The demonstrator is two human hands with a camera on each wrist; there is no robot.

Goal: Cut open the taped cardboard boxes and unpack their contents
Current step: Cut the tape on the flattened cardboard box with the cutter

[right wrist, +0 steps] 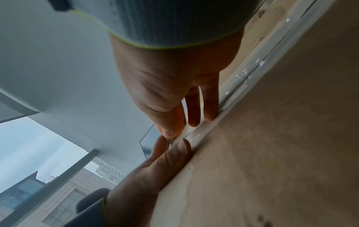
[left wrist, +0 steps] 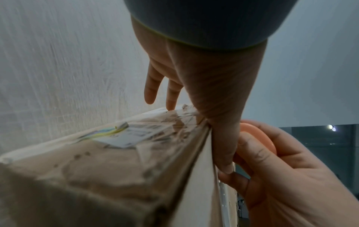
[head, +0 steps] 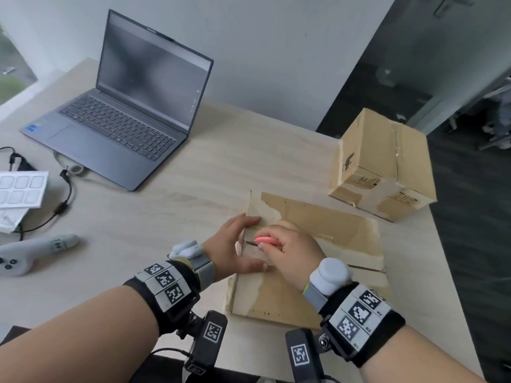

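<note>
The flat box [head: 318, 244] lies under both hands, near the table [head: 193, 167] edge closest to the person, its taped left end turned toward the left hand. It seems placed so that the seam at that end faces the blade and the box cannot slide while it is cut.

The cutter [head: 264, 240], a pink-handled tool with a short metal tip, sits in the right hand [head: 290, 251] with the tip aimed left at the box's end edge, right beside the left thumb. The right fingers are curled round the handle, thumb pinching near the blade; the grip looks low and close, probably to keep the cut shallow.

The left hand [head: 235, 248] braces the box: fingers fairly straight and spread over the end face, thumb laid along the top by the corner. It holds nothing, only presses. From the left wrist view, clear tape [left wrist: 174, 122] and a label [left wrist: 132, 135] cover the face under those fingers.

The blade tip is very near the left thumb, so a slip could nick it.

A second box [head: 387, 167], still taped shut, stands beyond the right hand. A laptop [head: 132, 111] lies open well beyond the left hand, and a grey controller [head: 33, 252] rests left of the left forearm.
</note>
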